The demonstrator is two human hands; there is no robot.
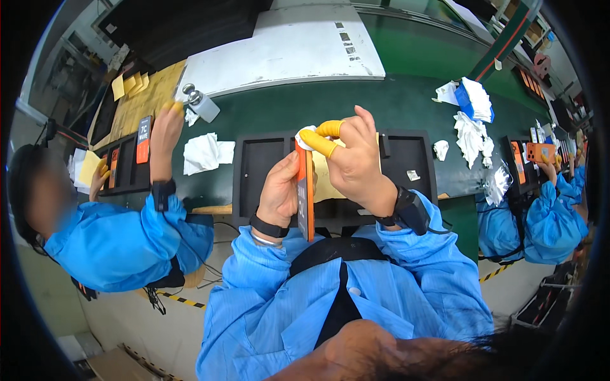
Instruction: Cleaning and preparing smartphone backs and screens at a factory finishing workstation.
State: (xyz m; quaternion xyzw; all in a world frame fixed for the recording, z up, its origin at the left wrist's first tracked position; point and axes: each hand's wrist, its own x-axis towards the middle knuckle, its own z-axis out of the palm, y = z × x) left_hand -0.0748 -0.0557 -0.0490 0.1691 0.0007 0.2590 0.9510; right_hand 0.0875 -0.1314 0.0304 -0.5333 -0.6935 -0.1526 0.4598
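Note:
My left hand [279, 187] is closed around an orange phone [310, 197], held upright and seen almost edge-on, with a dark grey part low on its left face. Yellow finger cots cover the thumb and index finger of my right hand [359, 155]. Those fingers pinch a small white wipe [301, 137] against the phone's top end. Below both hands lies a black tray [254, 143] with a yellowish sheet [327, 181] in its middle part. How much of the wipe sits under my fingers is hidden.
A folded white cloth [206, 153] and a metal-topped bottle [202, 105] stand left on the green table [273, 105]. Crumpled wipes [470, 136] and a blue-white pack [473, 100] lie right. Co-workers in blue sit at left [127, 238] and right [546, 219].

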